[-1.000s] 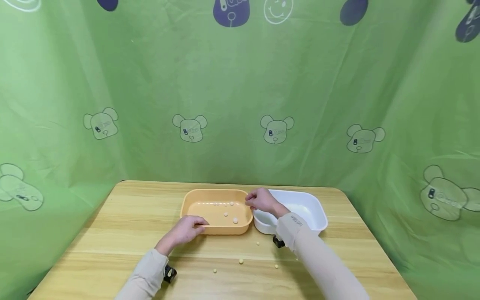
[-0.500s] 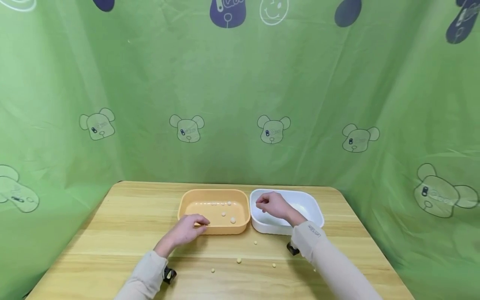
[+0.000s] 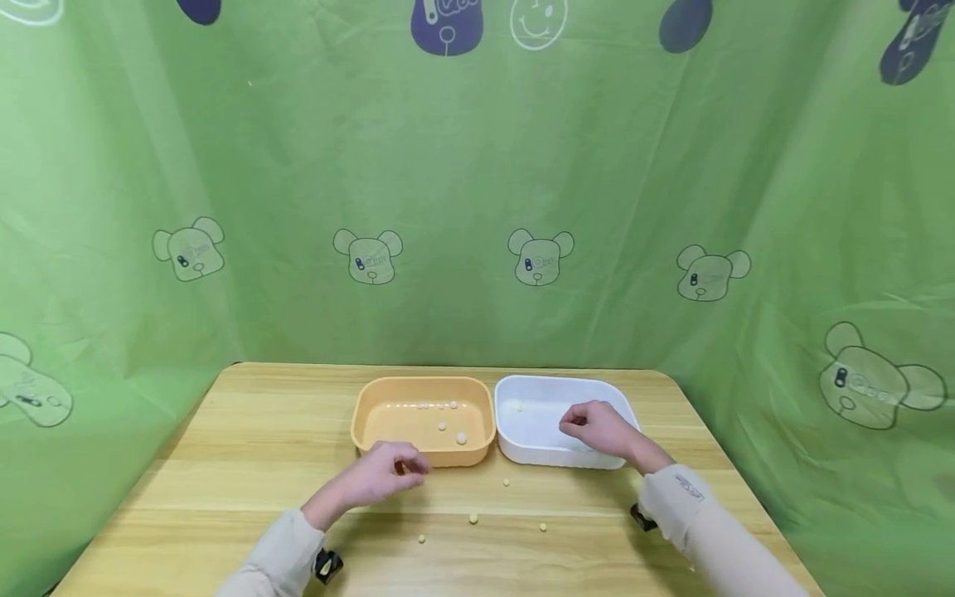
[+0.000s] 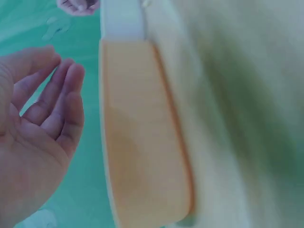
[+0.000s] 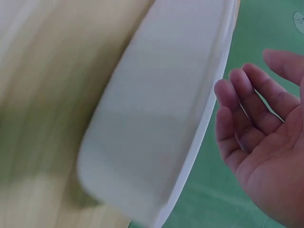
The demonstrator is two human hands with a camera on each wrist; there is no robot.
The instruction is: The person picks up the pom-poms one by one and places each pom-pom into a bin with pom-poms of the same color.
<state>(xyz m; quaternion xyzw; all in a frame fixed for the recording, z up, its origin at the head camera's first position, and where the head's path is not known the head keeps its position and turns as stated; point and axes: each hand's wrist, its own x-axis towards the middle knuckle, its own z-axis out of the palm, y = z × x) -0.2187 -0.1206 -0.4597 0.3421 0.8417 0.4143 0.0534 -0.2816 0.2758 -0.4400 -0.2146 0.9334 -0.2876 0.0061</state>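
The right hand [image 3: 600, 429] hangs over the near right part of the shallow white plastic rectangular tub [image 3: 522, 439], fingers loosely bent and holding nothing, as the right wrist view shows [image 5: 259, 142]; the left hand [image 3: 384, 474] hovers just in front of the near wall of the peach-coloured plastic rectangular tub [image 3: 373, 414], palm bare and fingers relaxed in the left wrist view [image 4: 40, 137]; the two tubs stand side by side, touching or nearly so, on the pale wooden table [image 3: 224, 464]; a few small cream-coloured round beads [image 3: 461, 437] lie in the peach tub, one [image 3: 519, 407] in the white, and four loose ones [image 3: 473, 518] are scattered on the table in front; the risk, I'd say, is that a sleeve or wrist sweeping low brushes those loose beads and sends them rolling to the table edge; they are round and tiny, so a hasty pinch could also squirt one away; a knock on either light tub might shove it and jostle its contents.
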